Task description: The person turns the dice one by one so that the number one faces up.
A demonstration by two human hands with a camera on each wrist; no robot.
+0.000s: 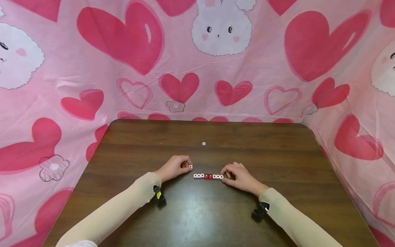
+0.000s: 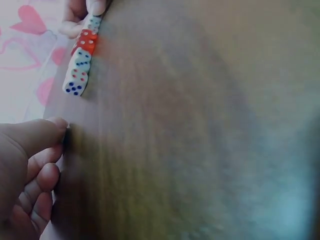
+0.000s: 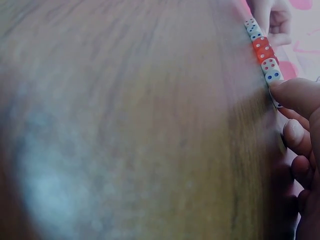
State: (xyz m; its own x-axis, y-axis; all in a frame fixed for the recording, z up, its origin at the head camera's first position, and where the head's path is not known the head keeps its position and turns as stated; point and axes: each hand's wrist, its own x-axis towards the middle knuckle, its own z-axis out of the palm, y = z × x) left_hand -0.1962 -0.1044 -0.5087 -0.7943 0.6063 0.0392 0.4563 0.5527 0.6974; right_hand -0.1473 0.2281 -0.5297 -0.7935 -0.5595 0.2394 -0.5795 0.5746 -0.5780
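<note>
A straight row of small dice (image 1: 199, 176) lies across the middle of the table, white at both ends with two red dice (image 1: 208, 176) side by side among them. My left hand (image 1: 174, 168) pinches a single white die (image 1: 190, 166) with a red pip on top, a little left of the row and behind it. At the row's right end, my right hand (image 1: 242, 178) pinches the last white die (image 1: 221, 177) between thumb and finger. In the right wrist view, the thumb (image 3: 300, 96) partly covers that end die. The left wrist view hides the left hand's die behind the fingers.
Another white die (image 1: 203, 144) lies alone farther back on the brown wooden table (image 1: 142, 144). Pink cloth (image 1: 216, 68) printed with hearts and rabbits hangs behind the table and along both sides. A small black camera sits on each wrist.
</note>
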